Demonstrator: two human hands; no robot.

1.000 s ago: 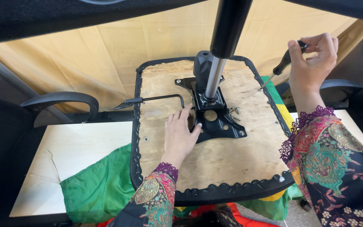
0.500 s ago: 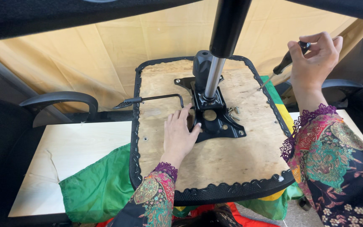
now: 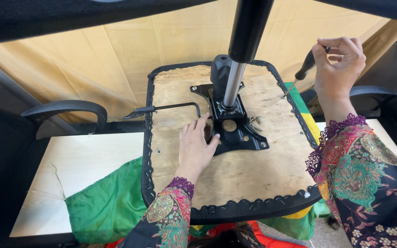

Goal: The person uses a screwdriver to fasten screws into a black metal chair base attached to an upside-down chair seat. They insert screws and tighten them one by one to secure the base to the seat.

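Head view: left hand [image 3: 197, 147] flat and open against black metal bracket [image 3: 233, 130], steadying upturned chair seat [image 3: 249, 174] on table [image 3: 70, 170]; right hand [image 3: 338, 64] clenched around screwdriver [image 3: 302, 73], tip angled toward seat edge.

Counts around the upturned chair seat

One wooden seat base [image 3: 235, 174] lies underside up, carrying one black metal plate [image 3: 235, 133], one gas cylinder [image 3: 242, 50] and one bent lever [image 3: 161, 109]. One screwdriver [image 3: 305, 69] is in view. A few loose screws [image 3: 255, 121] lie by the plate, too small to count exactly. Two armrests show, one at the left [image 3: 65, 110] and one at the right [image 3: 373, 92]. Two hands: the left hand [image 3: 196, 147] and the right hand [image 3: 338, 64]. One green cloth [image 3: 106, 202] and one pale table [image 3: 70, 170]
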